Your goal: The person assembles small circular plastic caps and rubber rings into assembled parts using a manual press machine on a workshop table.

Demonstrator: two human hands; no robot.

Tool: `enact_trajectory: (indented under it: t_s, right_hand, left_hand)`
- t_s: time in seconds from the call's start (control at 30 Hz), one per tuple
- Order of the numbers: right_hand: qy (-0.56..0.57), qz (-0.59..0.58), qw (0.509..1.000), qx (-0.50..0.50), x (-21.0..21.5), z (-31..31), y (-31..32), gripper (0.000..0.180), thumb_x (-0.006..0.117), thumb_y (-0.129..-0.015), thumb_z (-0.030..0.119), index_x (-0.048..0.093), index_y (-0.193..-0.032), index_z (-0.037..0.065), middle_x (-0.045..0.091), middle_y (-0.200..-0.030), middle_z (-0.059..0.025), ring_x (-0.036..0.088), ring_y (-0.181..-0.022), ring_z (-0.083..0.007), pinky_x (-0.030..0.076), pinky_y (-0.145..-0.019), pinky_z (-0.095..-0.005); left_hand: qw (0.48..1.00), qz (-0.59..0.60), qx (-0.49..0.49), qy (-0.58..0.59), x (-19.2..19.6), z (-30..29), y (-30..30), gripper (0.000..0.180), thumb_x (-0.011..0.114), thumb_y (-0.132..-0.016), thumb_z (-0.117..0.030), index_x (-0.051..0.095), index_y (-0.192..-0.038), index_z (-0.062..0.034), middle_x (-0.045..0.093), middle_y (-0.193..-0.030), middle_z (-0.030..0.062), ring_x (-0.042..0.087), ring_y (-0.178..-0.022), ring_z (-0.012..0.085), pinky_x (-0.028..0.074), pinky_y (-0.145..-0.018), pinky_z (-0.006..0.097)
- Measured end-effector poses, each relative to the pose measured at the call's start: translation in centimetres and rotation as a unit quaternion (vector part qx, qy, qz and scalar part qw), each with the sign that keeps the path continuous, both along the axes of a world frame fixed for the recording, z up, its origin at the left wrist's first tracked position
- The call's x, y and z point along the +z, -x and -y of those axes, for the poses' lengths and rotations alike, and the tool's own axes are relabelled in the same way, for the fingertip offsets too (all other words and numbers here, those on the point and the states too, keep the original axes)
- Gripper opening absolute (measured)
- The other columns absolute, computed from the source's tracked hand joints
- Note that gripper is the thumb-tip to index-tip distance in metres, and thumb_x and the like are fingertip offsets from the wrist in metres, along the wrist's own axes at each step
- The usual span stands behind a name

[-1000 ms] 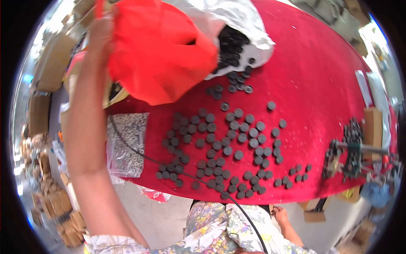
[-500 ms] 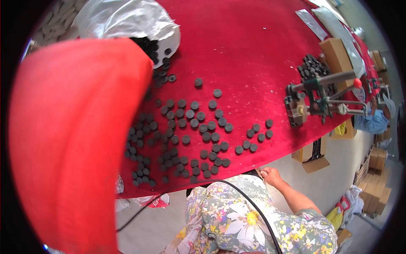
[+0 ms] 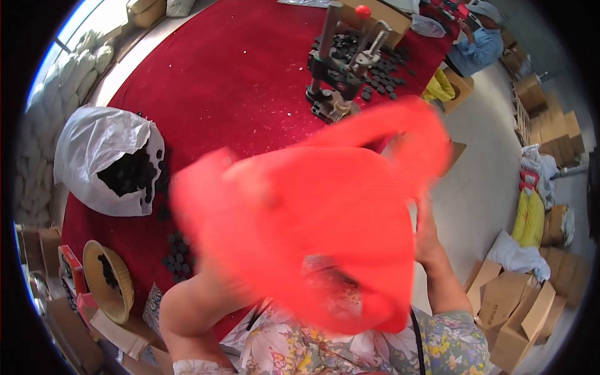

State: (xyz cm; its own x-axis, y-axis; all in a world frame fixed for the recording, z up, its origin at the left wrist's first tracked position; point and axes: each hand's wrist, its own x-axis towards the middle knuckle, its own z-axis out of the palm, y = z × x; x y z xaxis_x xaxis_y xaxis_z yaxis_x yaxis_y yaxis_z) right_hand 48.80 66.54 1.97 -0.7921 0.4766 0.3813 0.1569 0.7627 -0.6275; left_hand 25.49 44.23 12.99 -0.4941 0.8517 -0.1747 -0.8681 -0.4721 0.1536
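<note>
Red fills the middle of the view: a thin, blurred red plastic bag (image 3: 325,231) hangs in the air close to the person's chest, spread wide, with a looped handle rising toward its upper right. It hides most of the near edge of the red cloth-covered table (image 3: 219,81) and nearly all of both hands.

Just below it shows a floral-patterned shirt (image 3: 375,344). To the lower left, a shallow woven yellow basket (image 3: 109,281) holding a few dark pieces stands on the table's corner, with flattened cardboard beside it. A small scatter of black round discs (image 3: 178,250) lies on the cloth between the basket and the bag. Farther left, an open white plastic sack (image 3: 100,156) lies on its side, full of the same black discs. At the far end stands a grey metal hand press with a red knob (image 3: 340,59), more discs heaped behind it. Brown cardboard boxes (image 3: 512,306) sit on the floor to the right, and another person in blue sits well beyond.

The left forearm rises from the lower edge and vanishes behind the bag; the left hand is hidden, so I cannot tell its grip. The right hand (image 3: 426,234) is raised at the bag's right edge, touching it, though whether its fingers are clenched on the plastic is not clear.
</note>
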Motion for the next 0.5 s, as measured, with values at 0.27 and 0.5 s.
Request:
enact_trajectory:
  t_s: [0.27, 0.5]
  right_hand:
    - [0.53, -0.238, 0.802, -0.139, -3.6, 3.0, -9.3, 0.046, 0.068, -0.09, 0.021, 0.053, -0.129, -0.001, 0.061, -0.12, -0.0141, 0.061, -0.108, -0.0236, 0.049, -0.092, -0.0353]
    - [0.284, 0.038, 0.922, -0.26, -13.7, 0.3, -13.1, 0.014, 0.059, -0.089, -0.001, 0.065, -0.101, -0.001, 0.067, -0.101, -0.0055, 0.064, -0.091, -0.0141, 0.051, -0.079, -0.029]
  left_hand:
    - [0.941, -0.248, -0.231, 0.021, -6.3, -13.0, -14.3, 0.016, 0.061, -0.1, -0.015, 0.061, -0.089, -0.0034, 0.059, -0.081, -0.0035, 0.052, -0.076, 0.0037, 0.046, -0.068, 0.023]
    - [0.68, -0.704, -0.183, 0.095, -19.5, -13.3, -13.9, 0.047, 0.076, -0.078, -0.018, 0.057, -0.117, 0.0019, 0.059, -0.109, 0.0216, 0.059, -0.104, 0.041, 0.048, -0.09, 0.043]
